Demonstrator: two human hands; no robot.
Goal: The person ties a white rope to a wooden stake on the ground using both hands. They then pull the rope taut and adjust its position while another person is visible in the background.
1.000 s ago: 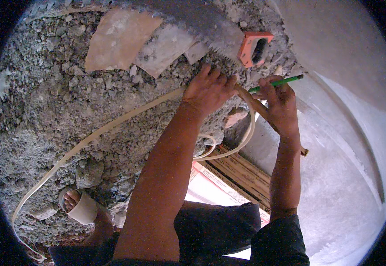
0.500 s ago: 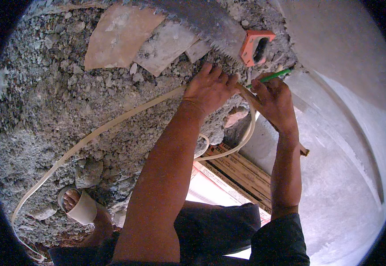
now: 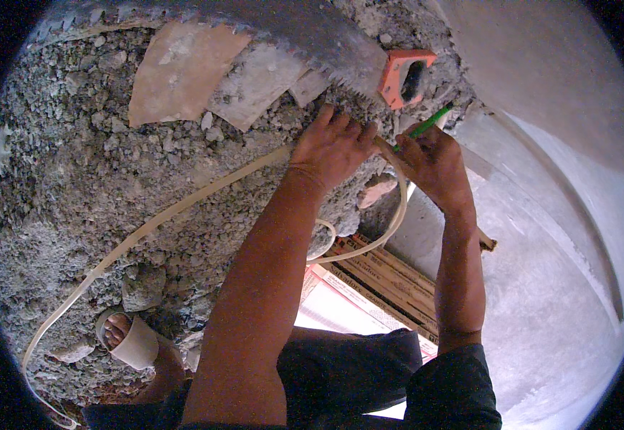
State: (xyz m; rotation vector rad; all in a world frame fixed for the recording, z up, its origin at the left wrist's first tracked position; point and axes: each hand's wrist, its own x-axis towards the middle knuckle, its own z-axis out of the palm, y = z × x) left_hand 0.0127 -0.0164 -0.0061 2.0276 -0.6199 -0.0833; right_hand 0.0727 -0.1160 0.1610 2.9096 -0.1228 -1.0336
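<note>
I have the left hand's (image 3: 332, 150) fingers curled tightly over the pale hose (image 3: 184, 203) near the rubble's (image 3: 75, 193) right edge; the right hand (image 3: 437, 168) pinches a green pencil (image 3: 430, 121).

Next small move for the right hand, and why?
Probably mark the pale tube with the green pen or pencil: the right hand holds the latter, lower end close to the left hand, which grips the tube. Tip contact isn't clear.

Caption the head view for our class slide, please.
Over rubble, the left hand covers a pale hose-like strand while the right hand holds a slim green stick, an orange-handled saw beyond.
</note>
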